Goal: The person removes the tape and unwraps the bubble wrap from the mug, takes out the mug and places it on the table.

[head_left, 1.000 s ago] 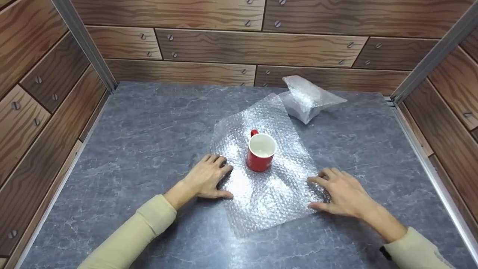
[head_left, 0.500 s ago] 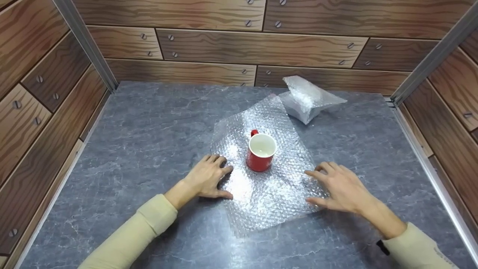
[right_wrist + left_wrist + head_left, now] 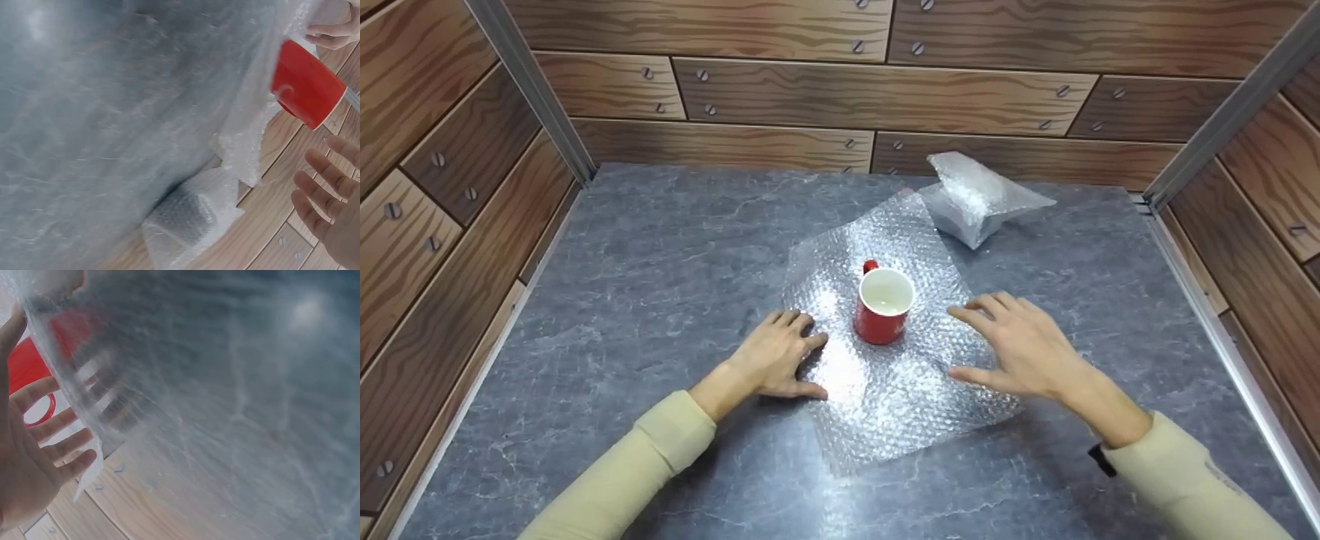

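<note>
A red mug (image 3: 879,324) with a white inside stands upright on a sheet of bubble wrap (image 3: 885,420), its handle toward the back. At the sheet's left edge rests my left hand (image 3: 781,356), thumb and fingers spread, touching the wrap beside the mug. My right hand (image 3: 1024,349) hovers over the sheet's right part, apart from the mug, fingers loosely extended and holding nothing. In the right wrist view the red mug (image 3: 306,84) appears beyond the spread fingers (image 3: 320,194). The left wrist view has the mug (image 3: 25,365) just past the left hand's fingers.
A bubble-wrapped bundle (image 3: 979,199) lies behind the sheet at the back right, close to its far corner. Wood-patterned walls (image 3: 780,90) with metal corner posts enclose the grey marbled table (image 3: 675,225) at the back and both sides.
My right hand has left the sheet's right edge and moved up, inward and toward the mug. The left hand, mug and bundle have stayed put.
</note>
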Demonstrator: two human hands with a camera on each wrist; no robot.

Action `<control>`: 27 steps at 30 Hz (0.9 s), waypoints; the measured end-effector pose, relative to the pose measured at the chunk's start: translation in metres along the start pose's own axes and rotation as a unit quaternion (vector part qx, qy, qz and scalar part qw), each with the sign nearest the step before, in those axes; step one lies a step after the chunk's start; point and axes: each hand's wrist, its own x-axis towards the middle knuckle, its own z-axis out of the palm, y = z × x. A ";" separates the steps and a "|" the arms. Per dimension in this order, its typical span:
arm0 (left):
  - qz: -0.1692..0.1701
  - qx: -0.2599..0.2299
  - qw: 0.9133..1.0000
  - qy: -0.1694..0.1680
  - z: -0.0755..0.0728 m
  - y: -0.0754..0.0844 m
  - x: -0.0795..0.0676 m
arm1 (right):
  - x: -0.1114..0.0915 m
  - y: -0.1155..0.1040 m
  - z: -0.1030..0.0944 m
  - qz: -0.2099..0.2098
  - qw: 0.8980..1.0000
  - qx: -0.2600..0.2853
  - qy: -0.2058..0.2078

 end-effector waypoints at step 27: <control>0.000 -0.015 1.000 -0.006 0.000 -0.001 0.000 | 0.081 -0.007 0.005 -0.016 0.999 0.011 -0.051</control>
